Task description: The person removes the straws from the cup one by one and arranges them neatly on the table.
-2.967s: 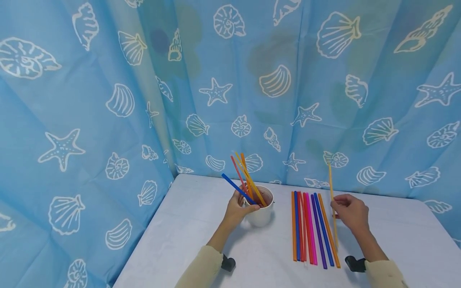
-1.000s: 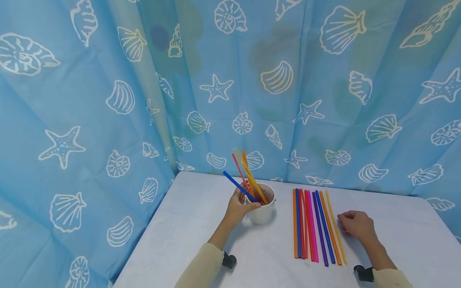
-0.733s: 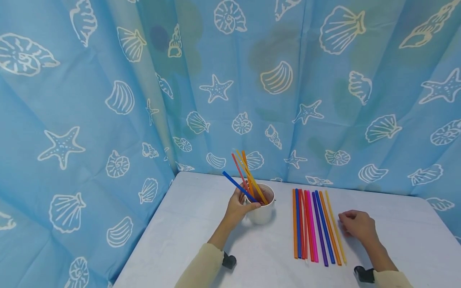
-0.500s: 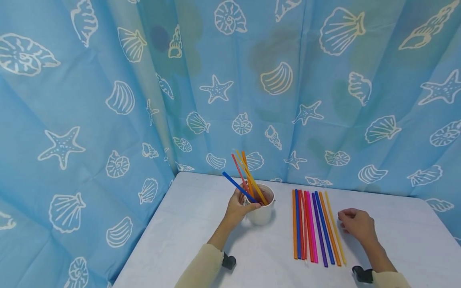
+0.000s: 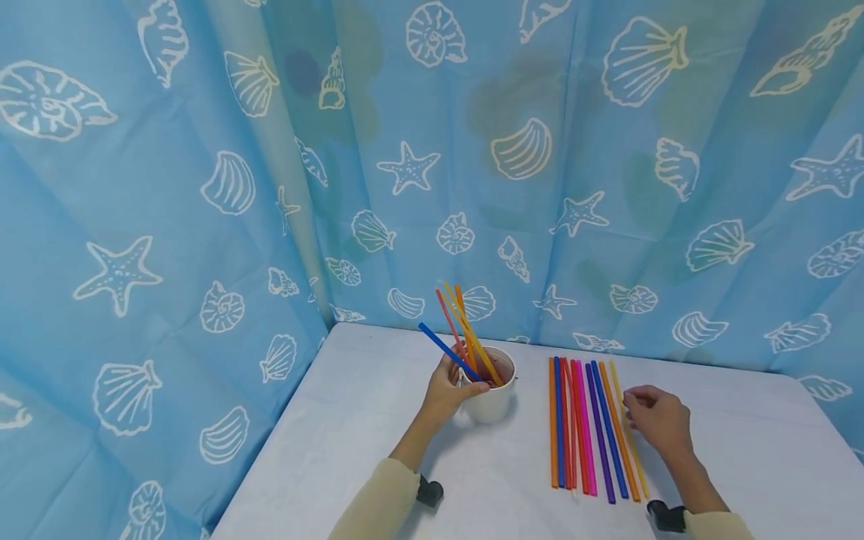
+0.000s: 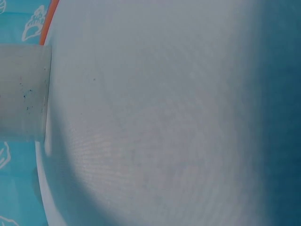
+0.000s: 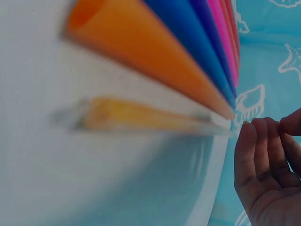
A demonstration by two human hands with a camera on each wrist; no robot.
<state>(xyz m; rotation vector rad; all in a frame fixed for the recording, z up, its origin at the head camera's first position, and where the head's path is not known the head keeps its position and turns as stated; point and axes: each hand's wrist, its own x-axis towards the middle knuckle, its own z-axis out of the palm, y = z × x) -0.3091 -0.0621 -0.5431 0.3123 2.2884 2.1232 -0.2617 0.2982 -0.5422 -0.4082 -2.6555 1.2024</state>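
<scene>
On the left of the table, my left hand (image 5: 443,395) grips a white cup (image 5: 489,405), its thumb at the rim. Blue (image 5: 445,351), red, orange and yellow straws lean out of the cup. My right hand (image 5: 661,421) is by the right end of a row of straws, fingers slightly bent and thumb near the index fingertip. Its fingertips are close to a thin yellow straw (image 5: 634,457) that lies on the table; whether they touch it I cannot tell. In the right wrist view, the yellow straw (image 7: 136,115) lies beside a thicker orange straw (image 7: 141,52).
The row holds several straws side by side, among them a pink straw (image 5: 586,427), a purple straw (image 5: 600,435) and an orange straw (image 5: 553,424) at its left end. A white cloth covers the table (image 5: 378,405). A blue shell-print curtain (image 5: 459,195) hangs behind and to the left.
My right hand has laid the yellow straw down at the row's right end, let go and drawn back right, then come leftward to it again. My left hand keeps holding the cup.
</scene>
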